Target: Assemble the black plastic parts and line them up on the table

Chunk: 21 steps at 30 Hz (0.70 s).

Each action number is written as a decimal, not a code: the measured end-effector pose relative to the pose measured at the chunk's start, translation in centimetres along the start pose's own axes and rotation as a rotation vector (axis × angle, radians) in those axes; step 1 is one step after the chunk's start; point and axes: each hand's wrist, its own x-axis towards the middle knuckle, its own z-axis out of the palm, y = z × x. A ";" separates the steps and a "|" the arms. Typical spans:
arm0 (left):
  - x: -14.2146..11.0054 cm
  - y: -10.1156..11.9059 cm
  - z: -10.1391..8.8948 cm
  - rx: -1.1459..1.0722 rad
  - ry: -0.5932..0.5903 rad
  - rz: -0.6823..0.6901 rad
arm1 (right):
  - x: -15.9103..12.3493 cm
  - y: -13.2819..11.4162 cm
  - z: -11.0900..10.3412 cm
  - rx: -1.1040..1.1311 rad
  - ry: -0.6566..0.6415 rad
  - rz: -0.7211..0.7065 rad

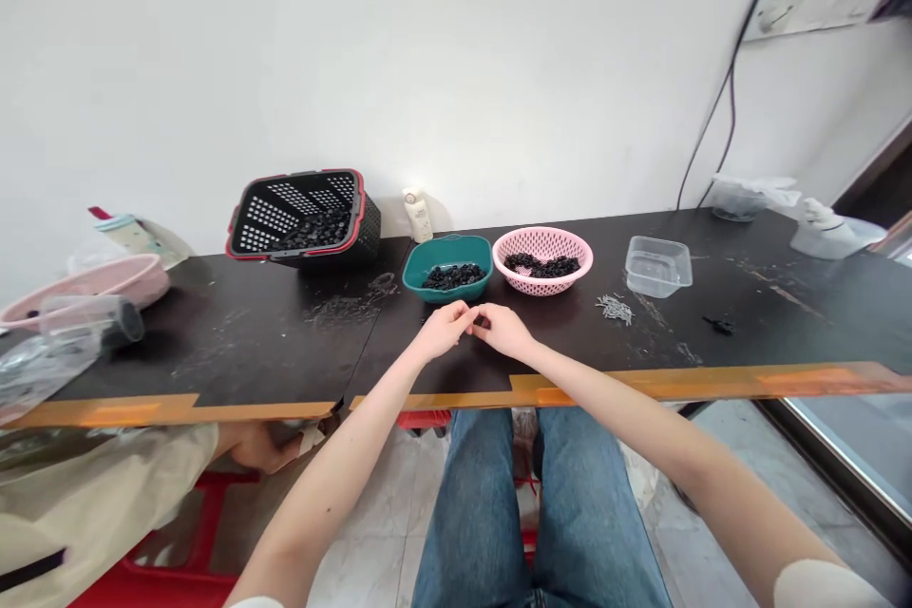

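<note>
Table [235, 342] ran under left hand [446, 328] and right hand [505, 331]. Black crate [369, 233] stood beyond them, leftward; pink basket [542, 285] just past right hand, teal basin [448, 293] just past left. Both hands curled, fingertips together; couldn't tell if gripping anything. Black pieces [454, 276] filled part of all three containers ahead. Grey pins [615, 308] lay loose, right of hands.

On the dark table [249, 332] — teal basin [447, 251], pink basket [525, 285], black crate [369, 233], grey pieces [615, 309], clear tub [659, 274]
</note>
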 end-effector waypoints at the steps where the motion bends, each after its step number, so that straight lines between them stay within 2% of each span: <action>1: 0.5 0.4 0.3 -0.024 0.014 -0.008 | -0.5 0.5 -1.4 -0.018 0.065 -0.017; 3: 1.7 1.5 1.5 -0.100 0.024 -0.071 | -1.3 1.8 -4.6 -0.047 0.213 -0.045; 6: 4.5 3.7 4.3 -0.279 -0.030 -0.283 | -1.9 4.4 -9.5 -0.129 0.437 0.016; 8: 6.7 5.1 6.4 -0.412 -0.031 -0.428 | -1.8 6.2 -12.3 -0.155 0.513 0.070; 9: 7.8 5.6 7.4 -0.451 0.009 -0.469 | -1.6 7.0 -13.4 -0.158 0.518 0.087; 12: 10.4 6.3 9.6 -0.468 0.153 -0.497 | -0.2 8.8 -15.7 -0.145 0.451 0.108; 14: 11.3 6.1 10.4 -0.467 0.197 -0.473 | 1.6 9.6 -16.4 -0.099 0.336 0.169; 18: 11.5 4.9 11.3 -0.482 0.254 -0.392 | 6.6 10.9 -15.8 0.010 0.086 0.342; 21: 11.0 3.6 11.9 -0.471 0.309 -0.324 | 10.1 11.9 -14.7 0.030 0.018 0.381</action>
